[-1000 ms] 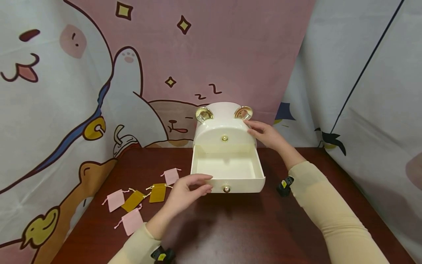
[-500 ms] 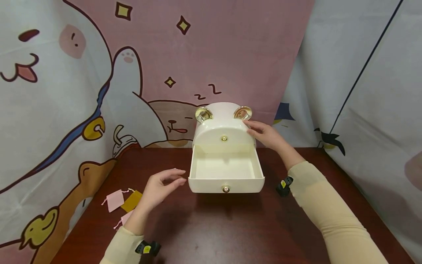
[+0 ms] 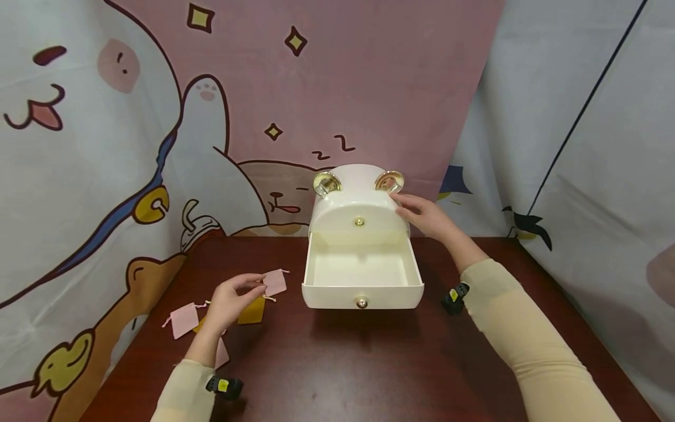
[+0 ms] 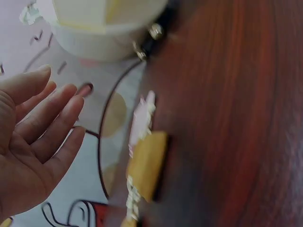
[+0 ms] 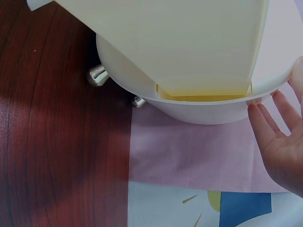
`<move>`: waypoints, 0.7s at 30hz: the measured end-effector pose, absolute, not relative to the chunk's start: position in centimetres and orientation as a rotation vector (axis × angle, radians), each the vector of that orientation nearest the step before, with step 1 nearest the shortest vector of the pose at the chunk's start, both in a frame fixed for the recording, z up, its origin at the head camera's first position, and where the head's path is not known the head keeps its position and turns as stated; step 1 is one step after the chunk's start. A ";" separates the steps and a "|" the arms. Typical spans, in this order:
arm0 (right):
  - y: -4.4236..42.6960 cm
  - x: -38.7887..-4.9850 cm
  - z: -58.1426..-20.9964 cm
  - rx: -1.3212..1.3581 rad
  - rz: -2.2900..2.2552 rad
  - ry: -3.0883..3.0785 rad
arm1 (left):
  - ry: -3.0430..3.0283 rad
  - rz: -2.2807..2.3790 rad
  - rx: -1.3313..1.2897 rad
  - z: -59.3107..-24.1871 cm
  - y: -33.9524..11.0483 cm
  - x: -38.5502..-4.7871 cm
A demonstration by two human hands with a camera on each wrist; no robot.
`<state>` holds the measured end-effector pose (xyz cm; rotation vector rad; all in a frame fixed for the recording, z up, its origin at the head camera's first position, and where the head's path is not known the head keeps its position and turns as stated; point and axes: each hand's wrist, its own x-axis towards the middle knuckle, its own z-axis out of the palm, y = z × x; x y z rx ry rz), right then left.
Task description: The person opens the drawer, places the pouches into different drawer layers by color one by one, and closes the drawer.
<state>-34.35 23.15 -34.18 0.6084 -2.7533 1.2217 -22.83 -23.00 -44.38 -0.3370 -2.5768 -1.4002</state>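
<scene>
A white storage box (image 3: 350, 206) with gold ears stands at the back of the table, its lower drawer (image 3: 362, 296) pulled out with nothing inside. My right hand (image 3: 422, 214) rests on the box's right side, fingertips touching the shell below the gold ear (image 3: 389, 181). Farther left, my left hand (image 3: 228, 302) hovers above the drawstring pouches, fingers loosely extended and holding nothing. Nearest to its fingertips is a pink pouch (image 3: 275, 282); a mustard yellow pouch (image 3: 251, 310) lies just below that one. In the left wrist view this yellow pouch (image 4: 148, 165) appears apart from the hand.
Another pink pouch (image 3: 184, 320) lies at the far left of the dark red table (image 3: 379, 369). My left forearm partly covers a third pink pouch (image 3: 221, 354) and a second yellow one. A cartoon-printed cloth (image 3: 369, 88) hangs behind the table.
My left hand has left the drawer's front left corner and moved left to above the pouches. The right hand has stayed on the box, and the drawer remains out.
</scene>
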 end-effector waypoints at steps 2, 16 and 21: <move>23.2 -34.3 -34.1 0.602 1.234 -2.755 | -2.596 -1.388 -0.310 -45.0 -23.6 -23.3; 23.1 -34.3 -34.0 0.580 1.263 -2.771 | -2.731 -1.332 -0.191 -48.4 -25.7 -25.7; 23.2 -34.2 -34.0 0.574 1.244 -2.781 | -2.769 -1.320 -0.163 -48.9 -25.8 -26.4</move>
